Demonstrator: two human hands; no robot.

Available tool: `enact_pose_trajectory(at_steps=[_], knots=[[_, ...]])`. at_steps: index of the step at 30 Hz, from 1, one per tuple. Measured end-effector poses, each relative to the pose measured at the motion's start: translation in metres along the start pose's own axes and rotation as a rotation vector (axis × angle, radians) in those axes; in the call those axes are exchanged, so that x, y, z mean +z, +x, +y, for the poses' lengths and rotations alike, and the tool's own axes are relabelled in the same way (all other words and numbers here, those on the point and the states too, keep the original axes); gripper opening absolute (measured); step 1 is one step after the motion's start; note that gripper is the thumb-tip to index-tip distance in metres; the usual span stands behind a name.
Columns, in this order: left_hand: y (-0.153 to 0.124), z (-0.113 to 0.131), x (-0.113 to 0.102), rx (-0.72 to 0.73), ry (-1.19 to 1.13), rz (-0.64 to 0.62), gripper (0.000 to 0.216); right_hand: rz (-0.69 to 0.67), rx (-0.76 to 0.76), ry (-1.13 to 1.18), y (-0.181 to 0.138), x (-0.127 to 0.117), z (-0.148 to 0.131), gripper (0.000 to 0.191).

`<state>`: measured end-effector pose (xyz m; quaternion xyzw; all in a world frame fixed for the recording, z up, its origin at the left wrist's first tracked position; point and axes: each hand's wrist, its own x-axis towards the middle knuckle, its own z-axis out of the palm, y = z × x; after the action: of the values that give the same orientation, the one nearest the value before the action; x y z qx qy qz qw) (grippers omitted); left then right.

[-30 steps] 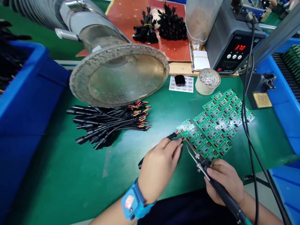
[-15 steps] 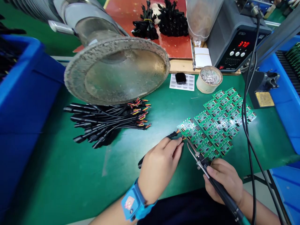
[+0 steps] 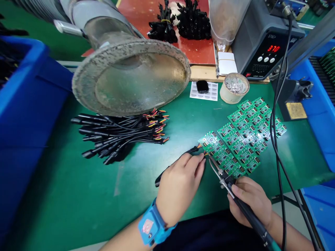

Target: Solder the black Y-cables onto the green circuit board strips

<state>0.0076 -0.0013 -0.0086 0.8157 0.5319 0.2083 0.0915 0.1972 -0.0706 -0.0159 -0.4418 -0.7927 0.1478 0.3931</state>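
Observation:
My left hand [image 3: 180,184], with a blue wrist strap [image 3: 154,223], is closed in a pinch on a black cable whose thin coloured wires touch the near-left edge of the green circuit boards [image 3: 235,143]. Another black cable [image 3: 192,150] runs beside it, its orange wires at the boards' corner. In my right hand [image 3: 251,202] is a soldering iron [image 3: 243,209] with a metal feed tube along it. Its tip rests at the board edge, close to the wires. The wire ends under my left fingertips are partly hidden.
A pile of black cables [image 3: 123,136] lies left under a round fume hood [image 3: 131,80]. Behind the boards stand a solder tub [image 3: 234,89], a black watch-like piece [image 3: 202,86] and the soldering station [image 3: 267,52]. Loose station cords [image 3: 274,122] hang over the boards. Blue bins [image 3: 28,104] flank the table.
Almost nothing differs. My left hand and wrist have shifted very slightly to the right, while the iron's tip stays at the same board edge.

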Motion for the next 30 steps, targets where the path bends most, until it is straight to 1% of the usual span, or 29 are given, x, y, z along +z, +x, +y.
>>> enact_pose_trajectory(at_steps=[7,15,21,27,30], knots=[[0.0013,0.0007,-0.0003,0.008,0.003,0.009,0.019,-0.005,0.03,0.021,0.0,-0.003,0.0003,0.062],[0.0002,0.0003,-0.0014,-0.002,-0.004,-0.014,0.021,-0.012,0.025,-0.032,0.0025,0.0011,-0.0005,0.053],[-0.0002,0.0007,0.0,0.005,-0.004,0.002,0.02,-0.027,0.019,-0.015,0.0014,0.0011,-0.0004,0.055],[-0.0007,0.0003,0.0009,0.018,0.006,0.02,0.02,-0.048,0.035,-0.031,0.0007,0.0015,-0.0002,0.051],[-0.0007,0.0006,0.0004,0.022,0.013,0.023,0.02,-0.017,0.032,-0.014,0.0039,-0.0002,-0.0006,0.052]])
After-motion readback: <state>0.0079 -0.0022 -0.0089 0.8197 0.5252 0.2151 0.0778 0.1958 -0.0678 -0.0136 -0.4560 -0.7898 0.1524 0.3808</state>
